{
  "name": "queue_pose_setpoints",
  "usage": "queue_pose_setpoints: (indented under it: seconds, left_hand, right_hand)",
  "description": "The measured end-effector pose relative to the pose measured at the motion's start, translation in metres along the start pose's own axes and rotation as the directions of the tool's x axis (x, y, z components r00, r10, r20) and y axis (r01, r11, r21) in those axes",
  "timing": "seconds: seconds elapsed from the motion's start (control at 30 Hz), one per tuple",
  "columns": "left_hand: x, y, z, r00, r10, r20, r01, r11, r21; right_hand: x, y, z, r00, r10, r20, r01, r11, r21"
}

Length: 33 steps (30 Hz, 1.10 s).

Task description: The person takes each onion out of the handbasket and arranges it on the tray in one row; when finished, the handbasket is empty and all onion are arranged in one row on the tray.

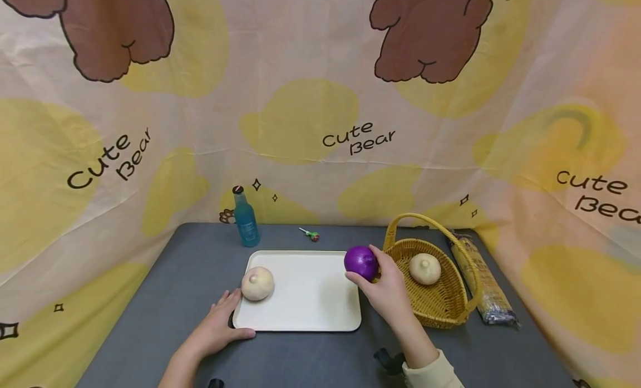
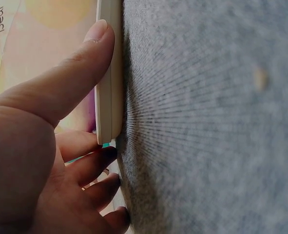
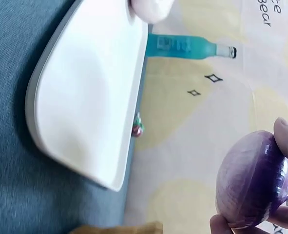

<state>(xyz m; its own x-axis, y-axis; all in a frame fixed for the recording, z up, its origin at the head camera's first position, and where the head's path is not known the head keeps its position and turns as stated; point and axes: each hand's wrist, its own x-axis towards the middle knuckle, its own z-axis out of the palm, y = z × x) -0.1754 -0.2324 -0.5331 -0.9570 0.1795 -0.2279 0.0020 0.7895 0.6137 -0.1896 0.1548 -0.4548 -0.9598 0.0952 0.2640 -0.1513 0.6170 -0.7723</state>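
nearest: left hand (image 1: 217,325) at the near left corner of the white tray (image 1: 305,310), which lies flat on the grey table (image 1: 310,360). thumb straight along the near rim, fingers relaxed and spread by the left side; they are not curled round the tray. reading: the hand probably braces the corner against sliding.

right hand (image 1: 389,292) holds the purple onion (image 1: 360,263) between thumb and fingertips. the right-wrist view shows the onion in the air, apart from the tray; in the head view it appears before the tray's far right corner, close to the basket. a side grip likely suits the round, glossy skin and leaves the underside unobstructed.

a pale onion (image 1: 257,283) sits at the tray's left end, beside the left fingers, so most of the tray's width lies to its right.

a second pale onion (image 1: 425,269) rests inside the wicker basket (image 1: 435,311), whose sloping wall presumably checks rolling. a long packet (image 1: 488,288) lies just right of the basket.

farther: lollipop (image 1: 312,236) on its side beyond the tray; blue bottle (image 1: 246,224) upright on its base. behind all, a printed cloth (image 1: 300,193).
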Motion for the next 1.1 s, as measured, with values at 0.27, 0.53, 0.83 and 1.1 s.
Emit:
queue_pose_setpoints:
  seconds: [0.27,0.53,0.83,1.1]
  left_hand:
    - [0.001,0.000,0.001,1.000,-0.004,0.000,0.004,1.000,-0.003]
    - [0.001,0.002,0.000,1.000,-0.016,0.005,0.016,1.000,-0.014]
    - [0.001,0.000,0.001,1.000,-0.017,-0.004,0.017,1.000,0.003]
    - [-0.001,0.001,0.001,1.000,-0.006,-0.009,0.006,1.000,0.000]
  right_hand:
    - [0.005,-0.012,0.019,0.999,-0.027,0.045,0.026,0.999,0.031]
    - [0.009,-0.024,0.040,0.993,-0.068,0.095,0.063,0.996,0.060]
    - [0.010,-0.032,0.064,0.982,-0.102,0.159,0.092,0.993,0.071]
    - [0.011,-0.033,0.088,0.976,-0.093,0.196,0.077,0.993,0.089]
